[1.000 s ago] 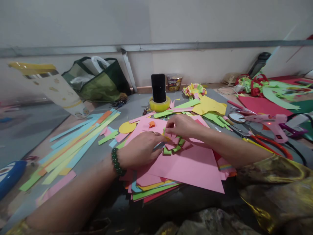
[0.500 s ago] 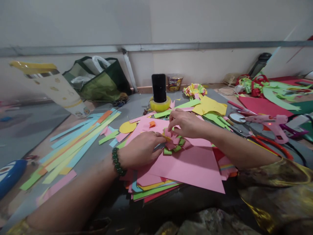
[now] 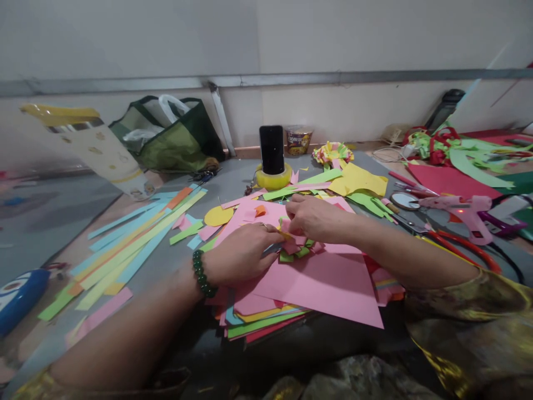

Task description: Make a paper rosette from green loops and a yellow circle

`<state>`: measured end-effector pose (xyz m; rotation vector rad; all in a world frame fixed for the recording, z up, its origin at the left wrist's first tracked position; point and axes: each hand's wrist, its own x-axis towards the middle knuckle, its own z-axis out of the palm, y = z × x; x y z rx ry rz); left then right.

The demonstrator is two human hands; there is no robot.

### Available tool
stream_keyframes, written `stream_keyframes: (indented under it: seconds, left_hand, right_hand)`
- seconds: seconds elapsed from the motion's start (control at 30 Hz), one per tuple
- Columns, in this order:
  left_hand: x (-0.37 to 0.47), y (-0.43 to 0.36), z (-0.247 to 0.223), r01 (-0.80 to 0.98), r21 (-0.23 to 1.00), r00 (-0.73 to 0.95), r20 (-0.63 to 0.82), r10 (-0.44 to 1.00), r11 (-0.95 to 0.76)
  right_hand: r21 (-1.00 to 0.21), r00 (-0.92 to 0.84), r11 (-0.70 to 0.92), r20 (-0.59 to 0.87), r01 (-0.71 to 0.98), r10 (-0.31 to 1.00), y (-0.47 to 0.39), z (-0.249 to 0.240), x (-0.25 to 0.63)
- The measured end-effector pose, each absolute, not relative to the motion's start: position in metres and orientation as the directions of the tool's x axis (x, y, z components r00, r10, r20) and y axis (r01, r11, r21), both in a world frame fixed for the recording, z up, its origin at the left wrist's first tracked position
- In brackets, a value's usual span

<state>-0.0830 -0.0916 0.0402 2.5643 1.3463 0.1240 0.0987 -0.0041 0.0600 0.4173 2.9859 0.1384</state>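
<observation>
A paper flower [image 3: 297,249] of pink and green loops lies on a pink paper sheet [image 3: 325,283], on top of a stack of coloured paper. My left hand [image 3: 245,250], with a green bead bracelet at the wrist, is closed on the flower's left edge. From above and right, my right hand [image 3: 314,218] bends its fingers down onto the pink loops, pinching at the flower's upper side. Its fingertips are partly hidden, so what lies between them does not show. A small orange paper curl [image 3: 260,210] sits on the sheet behind my left hand.
Paper strips [image 3: 145,244] spread to the left, near a yellow paper circle [image 3: 219,216]. A phone [image 3: 272,150] stands in a yellow tape roll [image 3: 273,178]. On the right are a pink glue gun [image 3: 462,214], scissors [image 3: 462,244] and a finished paper flower [image 3: 332,152] further back.
My right hand has dipped slightly lower over the flower, its fingers more tucked in. My left hand keeps its place on the flower's edge.
</observation>
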Motion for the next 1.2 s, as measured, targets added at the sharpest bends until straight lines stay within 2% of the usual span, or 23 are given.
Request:
stream_keyframes:
  seconds: [0.1,0.27,0.33,0.5,0.6,0.67,0.83,0.93,1.03,1.2]
  left_hand:
    - [-0.082,-0.092,0.041,0.8,0.255,0.57,-0.039,0.821,-0.543]
    - [-0.082,-0.092,0.042,0.793,0.267,0.574,-0.024,0.818,-0.548]
    - [-0.083,-0.092,0.041,0.792,0.264,0.575,-0.016,0.818,-0.551]
    - [-0.083,-0.092,0.04,0.795,0.249,0.576,-0.021,0.817,-0.553]
    - [-0.083,-0.093,0.041,0.791,0.251,0.582,-0.022,0.813,-0.559]
    - [-0.082,-0.093,0.041,0.794,0.246,0.577,-0.022,0.816,-0.555]
    - [-0.084,-0.093,0.037,0.786,0.247,0.58,0.018,0.814,-0.566]
    - [-0.086,-0.092,0.035,0.775,0.266,0.586,0.034,0.809,-0.573]
    - [-0.086,-0.092,0.036,0.775,0.28,0.585,0.024,0.811,-0.567]
    - [-0.083,-0.093,0.042,0.8,0.27,0.566,-0.045,0.823,-0.536]
  right_hand:
    - [0.08,-0.946,0.947,-0.073,0.312,0.317,-0.004,0.059,0.102]
    - [0.012,-0.935,0.938,0.09,0.346,0.344,0.001,0.057,0.11]
    - [0.015,-0.941,0.943,0.061,0.334,0.332,0.002,0.056,0.11]
    - [0.082,-0.937,0.946,-0.138,0.313,0.322,-0.005,0.059,0.099]
    - [0.107,-0.932,0.948,-0.181,0.299,0.314,-0.01,0.064,0.097]
    - [0.107,-0.929,0.94,-0.15,0.325,0.338,-0.009,0.065,0.099]
    - [0.041,-0.919,0.918,0.034,0.395,0.393,-0.001,0.065,0.11]
    - [0.025,-0.935,0.935,-0.009,0.353,0.353,0.0,0.061,0.109]
    - [0.069,-0.943,0.946,-0.088,0.316,0.321,0.001,0.056,0.105]
    - [0.089,-0.964,0.966,-0.086,0.244,0.251,0.001,0.054,0.105]
